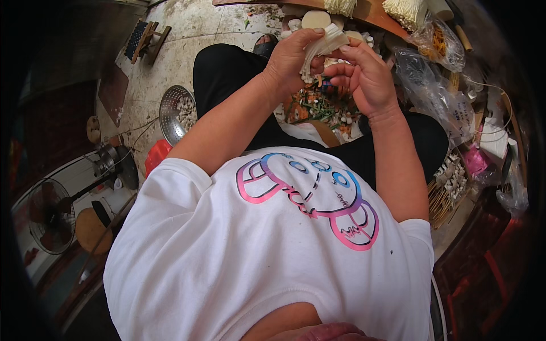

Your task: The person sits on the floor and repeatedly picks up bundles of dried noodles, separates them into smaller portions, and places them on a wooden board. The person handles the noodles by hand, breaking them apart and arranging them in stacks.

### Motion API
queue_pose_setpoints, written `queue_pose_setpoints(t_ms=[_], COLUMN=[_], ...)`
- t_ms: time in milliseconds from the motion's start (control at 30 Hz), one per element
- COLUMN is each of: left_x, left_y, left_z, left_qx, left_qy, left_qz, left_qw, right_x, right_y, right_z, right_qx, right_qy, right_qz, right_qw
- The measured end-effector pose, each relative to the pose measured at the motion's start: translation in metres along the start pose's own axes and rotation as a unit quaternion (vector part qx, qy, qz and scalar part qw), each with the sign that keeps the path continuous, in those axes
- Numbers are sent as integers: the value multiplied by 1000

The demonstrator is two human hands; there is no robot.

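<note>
A small bunch of pale enoki mushrooms [327, 43] is held up in front of me, above the gap between my knees. My left hand [289, 55] is closed around its left side, with the thumb lying along the top. At the bunch's right end, the thumb and forefinger of my right hand [367, 74] pinch its edge, while the other fingers curl loosely below. Whether a skewer or anything else is inside the bunch cannot be made out. Larger enoki bundles [405, 11] lie on a brown board [375, 21] at the far side.
A metal colander [172, 108] with white pieces stands left of my knee. Green and white scraps [318, 108] litter the floor between my legs. To the right are clear plastic bags [424, 85] and skewers [441, 199] with pale pieces. A fan [51, 216] and low stool [147, 42] are left.
</note>
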State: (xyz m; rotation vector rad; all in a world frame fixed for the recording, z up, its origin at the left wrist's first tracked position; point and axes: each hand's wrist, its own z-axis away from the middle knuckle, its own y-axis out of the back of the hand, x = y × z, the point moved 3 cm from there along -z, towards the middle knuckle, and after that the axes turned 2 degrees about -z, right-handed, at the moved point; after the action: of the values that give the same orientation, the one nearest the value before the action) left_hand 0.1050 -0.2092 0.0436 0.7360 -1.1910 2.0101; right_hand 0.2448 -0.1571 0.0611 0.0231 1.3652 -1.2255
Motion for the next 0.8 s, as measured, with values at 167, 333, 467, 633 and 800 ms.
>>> queue_pose_setpoints(t_ms=[167, 333, 467, 633, 800], left_x=[1, 2, 0, 4, 25], left_y=[3, -2, -1, -5, -11], left_z=[-3, -1, -1, 0, 6], left_qx=[1, 1, -5, 28, -2], left_qy=[13, 28, 12, -14, -62], left_qz=[44, 32, 0, -55, -166], left_qw=[999, 999, 1000, 998, 984], right_x=[4, 3, 7, 5, -1], right_y=[3, 7, 6, 2, 4], right_z=[-3, -4, -6, -2, -3], right_qx=[48, 74, 72, 82, 73], right_qy=[20, 22, 14, 20, 34], right_qz=[-32, -3, 46, 96, 95], right_qw=[998, 997, 996, 992, 992])
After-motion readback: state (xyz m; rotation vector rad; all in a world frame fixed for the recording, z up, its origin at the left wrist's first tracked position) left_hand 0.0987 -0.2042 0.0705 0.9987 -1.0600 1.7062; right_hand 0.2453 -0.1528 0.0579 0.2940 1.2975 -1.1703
